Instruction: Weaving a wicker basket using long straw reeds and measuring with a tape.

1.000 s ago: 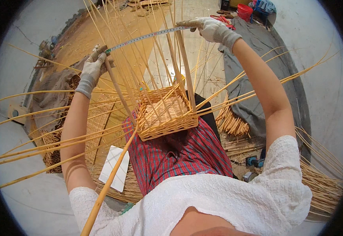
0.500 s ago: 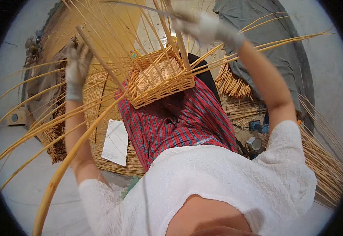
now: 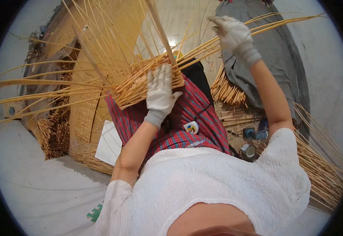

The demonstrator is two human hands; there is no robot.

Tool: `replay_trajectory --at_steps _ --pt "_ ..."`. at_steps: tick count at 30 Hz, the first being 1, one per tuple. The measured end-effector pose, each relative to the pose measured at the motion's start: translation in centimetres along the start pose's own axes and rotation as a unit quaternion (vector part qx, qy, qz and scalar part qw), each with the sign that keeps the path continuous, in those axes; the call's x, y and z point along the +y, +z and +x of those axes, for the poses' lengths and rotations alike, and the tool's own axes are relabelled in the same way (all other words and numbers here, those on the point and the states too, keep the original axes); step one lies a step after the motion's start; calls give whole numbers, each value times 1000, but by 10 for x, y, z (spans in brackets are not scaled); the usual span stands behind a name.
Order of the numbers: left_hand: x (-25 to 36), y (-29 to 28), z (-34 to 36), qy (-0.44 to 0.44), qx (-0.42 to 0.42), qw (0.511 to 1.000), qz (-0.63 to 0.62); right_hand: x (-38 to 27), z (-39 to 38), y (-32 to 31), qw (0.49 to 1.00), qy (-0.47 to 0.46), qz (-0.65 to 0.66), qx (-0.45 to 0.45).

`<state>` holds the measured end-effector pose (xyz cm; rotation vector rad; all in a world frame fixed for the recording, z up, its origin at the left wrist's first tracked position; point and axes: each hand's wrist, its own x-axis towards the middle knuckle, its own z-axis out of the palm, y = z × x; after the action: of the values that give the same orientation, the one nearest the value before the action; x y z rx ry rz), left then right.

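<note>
A rectangular willow basket (image 3: 134,93) with a woven wall rests on my lap. Thin upright stakes and thicker pale corner sticks rise from it, and long rods fan out to both sides. My left hand (image 3: 159,93), in a white glove, lies flat against the near wall, fingers stretched upward. Above the rods (image 3: 203,50) on the right, my gloved right hand (image 3: 234,37) is raised with bent fingers; what they hold, if anything, I cannot make out. A small white tape measure (image 3: 191,127) lies on the red checked cloth (image 3: 209,118) over my lap.
Dark grey cloth (image 3: 268,74) partly covers a rod bundle (image 3: 228,88) at the right. A tin can (image 3: 248,151) and a blue tool (image 3: 254,133) lie below it. More rods (image 3: 321,169) stretch along the far right. A white sheet (image 3: 109,144) and brown bundles (image 3: 57,133) are left.
My left hand has come from the left onto the basket's near wall. The basket has shifted left, and the thick rod has swung up. The dark bar in my right hand no longer shows.
</note>
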<state>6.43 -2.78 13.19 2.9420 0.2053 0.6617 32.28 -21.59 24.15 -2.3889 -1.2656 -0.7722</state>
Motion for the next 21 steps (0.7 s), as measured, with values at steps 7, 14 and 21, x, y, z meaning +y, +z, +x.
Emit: replay_trajectory --at_steps 7,14,21 --pt "-14 34 36 23 48 998 21 88 8 93 948 -92 68 -297" --pt "-17 26 35 66 40 996 40 43 -80 97 914 189 200 -298" --pt "-15 22 36 45 12 999 -28 52 -116 112 983 35 174 -46"
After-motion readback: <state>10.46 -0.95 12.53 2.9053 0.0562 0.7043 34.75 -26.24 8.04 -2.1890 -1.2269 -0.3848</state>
